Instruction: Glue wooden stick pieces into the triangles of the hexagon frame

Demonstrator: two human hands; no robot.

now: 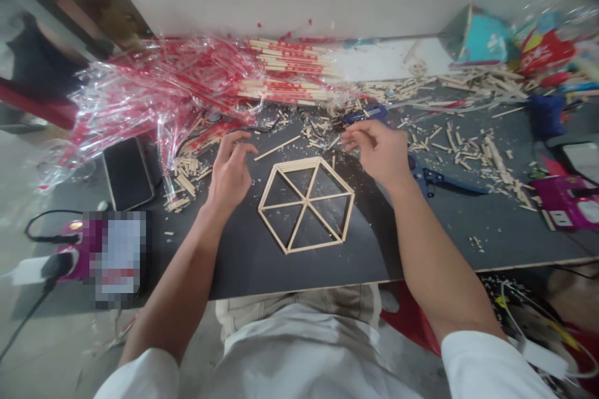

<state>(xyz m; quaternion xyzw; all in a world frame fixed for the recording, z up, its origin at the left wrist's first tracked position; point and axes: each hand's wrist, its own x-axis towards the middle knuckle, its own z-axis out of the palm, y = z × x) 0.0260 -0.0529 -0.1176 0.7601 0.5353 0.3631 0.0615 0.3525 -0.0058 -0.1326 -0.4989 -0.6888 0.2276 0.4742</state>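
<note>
From the head view, a stick hexagon (306, 204) lies flat near the front edge of the dark surface (468, 230), spokes joined at its middle, clear of the scraps. The left hand (230, 171) hovers just left of it, fingers curled, grip apart and empty. The right hand (378, 151) hangs by its far right corner, fingertips pinched together; whether on anything, I cannot tell. Blue cutters (437, 179) lie beside that wrist.

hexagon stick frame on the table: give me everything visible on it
The hexagon frame is made of thin pale wooden sticks: six outer edges and spokes meeting at a centre joint, forming six triangles. It looks complete and lies flat on the dark table, near its front edge, between the left hand and right hand. Neither hand touches it. Small wood offcuts lie scattered around it.
</note>
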